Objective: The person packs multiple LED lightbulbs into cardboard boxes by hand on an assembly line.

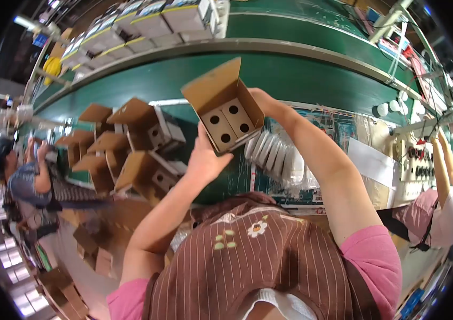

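A small cardboard box [219, 114] is held up over the bench between my two hands, its lid flap raised. Inside it lies a cardboard insert [230, 124] with several round dark holes. My left hand [205, 157] grips the box's near left side from below. Around the far right side is my right hand [263, 102], its fingers mostly hidden behind the box. Just right of the box, a row of white, plastic-wrapped pieces [277, 154] lies on the bench.
Several open boxes [130, 141] with inserts stand at left. Packed white boxes [152, 24] line the shelf beyond the green bench [290, 74]. White bulbs [392, 106] lie at right, near another person's arms [442, 160]. A second person [32, 176] is at far left.
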The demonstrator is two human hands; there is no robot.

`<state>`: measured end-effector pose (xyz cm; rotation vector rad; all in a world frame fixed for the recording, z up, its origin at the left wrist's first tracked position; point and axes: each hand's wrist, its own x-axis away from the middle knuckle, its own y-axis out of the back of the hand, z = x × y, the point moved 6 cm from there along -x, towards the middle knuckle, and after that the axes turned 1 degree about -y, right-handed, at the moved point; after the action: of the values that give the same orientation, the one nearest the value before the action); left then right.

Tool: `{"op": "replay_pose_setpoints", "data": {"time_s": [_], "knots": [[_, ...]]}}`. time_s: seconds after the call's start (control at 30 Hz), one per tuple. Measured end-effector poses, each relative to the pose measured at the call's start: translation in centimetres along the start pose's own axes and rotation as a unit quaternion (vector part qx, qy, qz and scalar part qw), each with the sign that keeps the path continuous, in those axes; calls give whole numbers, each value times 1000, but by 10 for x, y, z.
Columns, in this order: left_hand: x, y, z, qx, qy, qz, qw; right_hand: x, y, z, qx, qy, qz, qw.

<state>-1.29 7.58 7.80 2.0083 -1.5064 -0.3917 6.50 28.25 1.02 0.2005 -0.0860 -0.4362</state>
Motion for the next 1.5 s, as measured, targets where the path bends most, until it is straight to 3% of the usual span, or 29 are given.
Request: {"op": "replay_pose_setpoints", "data": {"time_s": [0.07, 0.13, 0.17, 0.2, 0.27, 0.33, 0.43, 0.53, 0.67, 0.77, 0.9, 0.97, 1.0, 1.07, 1.1, 1.17, 1.2, 1.23, 1.27, 1.3, 1.33, 1.37, 1.4, 1.43, 1.47, 1.5], "knots": [[38, -9, -10, 104, 77, -2, 992, 9, -25, -16, 98, -1, 38, 994], [64, -18, 7, 180, 83, -28, 980, 18, -38, -20, 221, -4, 36, 975], [75, -24, 20, 220, 84, -35, 971, 27, -26, -14, 232, -42, 33, 971], [81, -21, 32, 173, 49, -62, 982, 35, -8, -5, 202, -109, 24, 973], [86, -10, 39, 169, 41, -77, 982, 49, 46, -33, 314, -51, -54, 947], [92, 2, 46, 181, 196, -161, 950, 80, 88, -43, 430, -220, -40, 875], [79, 12, 52, 225, 240, -209, 921, 116, 104, -76, 501, -345, 56, 792], [64, 7, 48, 296, 339, -154, 880, 132, 100, -100, 526, -267, 63, 805], [35, -5, 74, 365, 360, -58, 857, 161, 100, -52, 392, -339, 103, 849], [23, 0, 63, 271, 325, -112, 899, 180, 116, -66, 323, -361, 100, 869], [28, 21, 24, 91, 209, -189, 955, 198, 162, -44, 334, -268, -147, 892], [28, 17, 36, -64, 200, -193, 958, 213, 161, -24, 137, -262, -208, 932], [28, 10, 43, -73, 175, -189, 963, 218, 155, -17, 36, -250, -233, 939], [31, -8, 65, 41, 202, -162, 965, 226, 126, 9, -94, -229, -255, 935], [37, -14, 80, -30, 193, -187, 963, 231, 109, 30, -142, -246, -265, 922], [63, 11, 1, -44, 217, -205, 953, 232, 74, 50, -222, -242, -268, 906], [76, 18, -15, -51, 135, -252, 957, 232, 55, 51, -257, -244, -256, 900], [81, 17, -31, 4, 71, -212, 975, 229, 34, 59, -278, -254, -233, 897], [86, 16, -46, 68, 11, -163, 984, 224, 13, 51, -317, -232, -121, 911], [92, 14, -61, 136, -41, -107, 984, 223, -11, 69, -296, -291, -169, 894], [91, 6, -75, 301, -56, -55, 950, 218, -34, 77, -299, -299, -126, 897], [85, -15, -64, 373, -46, 16, 927, 213, -54, 79, -294, -305, -65, 904], [82, -19, -64, 423, -27, 24, 905, 207, -71, 81, -287, -294, 0, 912], [81, -11, -71, 363, -62, -13, 929, 202, -83, 94, -285, -316, -11, 905], [86, -14, -65, 453, 28, 11, 891, 195, -88, 99, -291, -268, 30, 918], [85, -12, -57, 409, 40, -23, 911, 189, -86, 101, -223, -255, 14, 941]]}}
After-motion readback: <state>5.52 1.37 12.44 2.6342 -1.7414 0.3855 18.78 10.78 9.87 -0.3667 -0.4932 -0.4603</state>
